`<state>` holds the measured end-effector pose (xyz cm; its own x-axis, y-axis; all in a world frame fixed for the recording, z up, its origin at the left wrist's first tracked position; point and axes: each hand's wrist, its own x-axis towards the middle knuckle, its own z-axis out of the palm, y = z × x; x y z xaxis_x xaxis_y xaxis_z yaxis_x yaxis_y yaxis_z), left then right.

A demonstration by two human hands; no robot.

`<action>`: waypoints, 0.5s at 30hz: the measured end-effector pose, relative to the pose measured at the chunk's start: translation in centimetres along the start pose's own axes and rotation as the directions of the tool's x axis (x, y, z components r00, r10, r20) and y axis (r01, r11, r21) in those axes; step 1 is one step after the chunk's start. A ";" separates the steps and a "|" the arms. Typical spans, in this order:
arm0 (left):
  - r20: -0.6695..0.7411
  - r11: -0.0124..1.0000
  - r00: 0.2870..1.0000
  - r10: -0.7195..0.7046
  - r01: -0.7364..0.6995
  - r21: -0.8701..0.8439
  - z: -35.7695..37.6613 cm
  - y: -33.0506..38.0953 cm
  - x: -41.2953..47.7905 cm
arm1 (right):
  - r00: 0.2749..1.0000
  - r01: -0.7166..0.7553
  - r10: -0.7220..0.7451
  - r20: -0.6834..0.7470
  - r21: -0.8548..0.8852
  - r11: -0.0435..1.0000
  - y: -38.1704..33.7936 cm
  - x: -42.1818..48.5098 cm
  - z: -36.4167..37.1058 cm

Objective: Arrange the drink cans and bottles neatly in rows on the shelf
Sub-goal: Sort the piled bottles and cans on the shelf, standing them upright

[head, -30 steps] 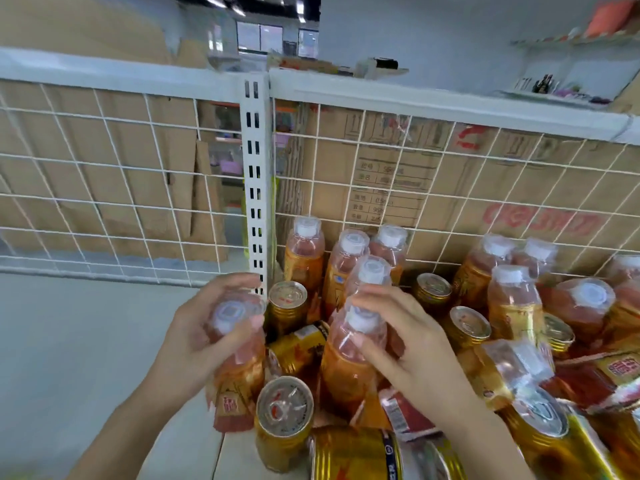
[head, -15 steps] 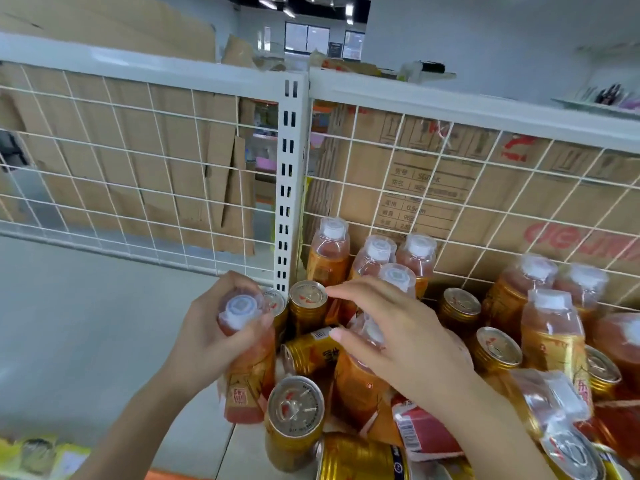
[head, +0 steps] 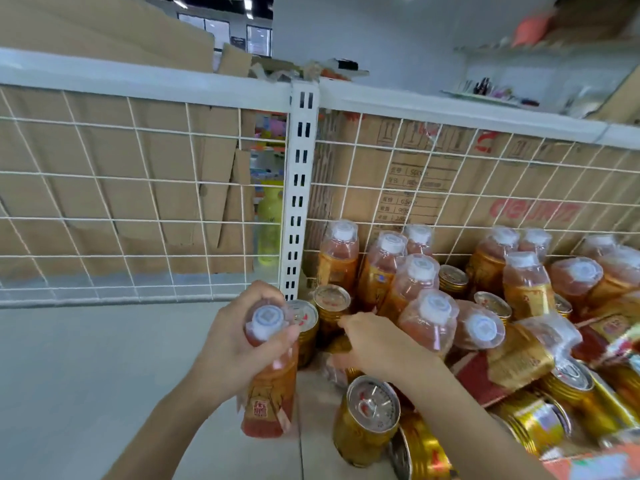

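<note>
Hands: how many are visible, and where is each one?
2. The left hand grips an orange drink bottle before the white slotted post; the right hand, beside it, reaches toward an upright gold can. None seems hidden.

The left grip and right grip are bare; the slender left forearm and right forearm run uncovered to the near edge.

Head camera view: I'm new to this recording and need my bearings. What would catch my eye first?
A jumble of white-capped orange plastic bottles and gold metal cans, some upright, some toppled, crowds the right shelf section before the white wire-mesh back panel. In the middle, the left hand grips one orange bottle near its cap at the jumble's left edge, while the right hand reaches in among the cans.
</note>
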<state>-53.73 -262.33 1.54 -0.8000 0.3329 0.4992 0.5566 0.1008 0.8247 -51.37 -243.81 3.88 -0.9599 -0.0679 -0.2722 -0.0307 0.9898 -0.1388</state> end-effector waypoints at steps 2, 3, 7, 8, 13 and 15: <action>0.024 1.000 1.000 0.001 0.000 -0.013 -0.3 -0.2 0.0 | 0.996 -0.089 0.089 -0.011 -0.053 0.995 -0.4 0.8 0.8; 0.039 1.000 0.999 0.000 0.001 -0.023 -0.4 -0.3 0.0 | 0.992 -0.125 0.123 -0.021 -0.066 0.990 -0.5 1.2 1.1; 0.053 0.997 0.997 -0.054 0.056 -0.046 -0.2 -0.4 0.0 | 0.977 -0.209 0.203 -0.068 -0.105 0.972 -0.6 2.5 1.6; 0.050 0.997 0.997 -0.065 0.067 -0.048 -0.1 -0.6 0.0 | 0.976 -0.214 0.206 -0.075 -0.117 0.970 -0.6 2.8 1.5; 0.049 0.992 0.993 -0.108 0.111 -0.053 -0.3 -0.8 -0.1 | 0.980 -0.193 0.184 -0.071 -0.159 0.968 -0.1 3.2 1.3; 0.048 0.991 0.991 -0.124 0.126 -0.045 -0.2 -0.7 -0.1 | 0.984 -0.177 0.168 -0.064 -0.176 0.968 -0.1 3.1 1.2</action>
<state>-54.11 -262.68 0.94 -0.8510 0.3624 0.3801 0.4407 0.0994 0.8921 -53.99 -244.25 1.86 -0.9672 0.1075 -0.2302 0.0909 0.9925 0.0814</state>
